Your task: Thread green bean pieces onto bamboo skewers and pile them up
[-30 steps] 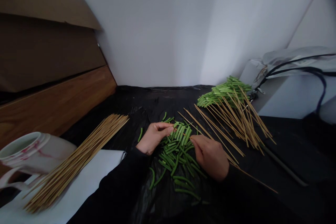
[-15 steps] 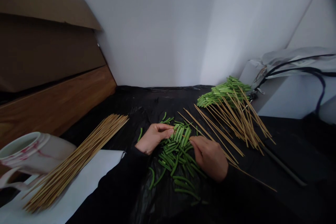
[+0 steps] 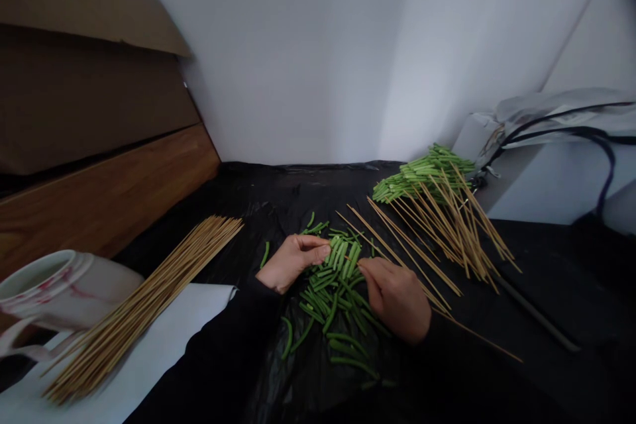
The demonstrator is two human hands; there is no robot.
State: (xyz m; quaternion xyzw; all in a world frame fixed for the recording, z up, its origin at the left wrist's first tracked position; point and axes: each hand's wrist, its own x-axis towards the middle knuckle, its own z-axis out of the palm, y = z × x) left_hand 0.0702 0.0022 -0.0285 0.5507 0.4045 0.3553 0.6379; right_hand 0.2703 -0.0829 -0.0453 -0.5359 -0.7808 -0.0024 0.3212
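Note:
A short row of cut green vegetable stems (image 3: pixel 342 257) sits side by side on a thin bamboo skewer between my hands. My left hand (image 3: pixel 293 258) is closed, thumb and fingertips pinching the left end of this row. My right hand (image 3: pixel 397 298) is closed around the skewer just right of the row; most of the grip is hidden under the fingers. A thin skewer length (image 3: pixel 484 339) comes out beyond the right wrist, in line with it. Below both hands lies a loose pile of cut green stems (image 3: pixel 330 298), some straight, some curved.
Loose bamboo skewers (image 3: pixel 462 232) lie at the right, partly over a stack of green stems (image 3: pixel 427 172). On the left, a skewer bundle (image 3: pixel 149 305) rests on white paper (image 3: pixel 163 351) beside a tipped mug (image 3: pixel 84 285). Black plastic (image 3: pixel 258 189) covers the table; a wall stands behind.
Hardly anything differs. Both hands keep the same grip, and the row of stems between them has shifted only slightly.

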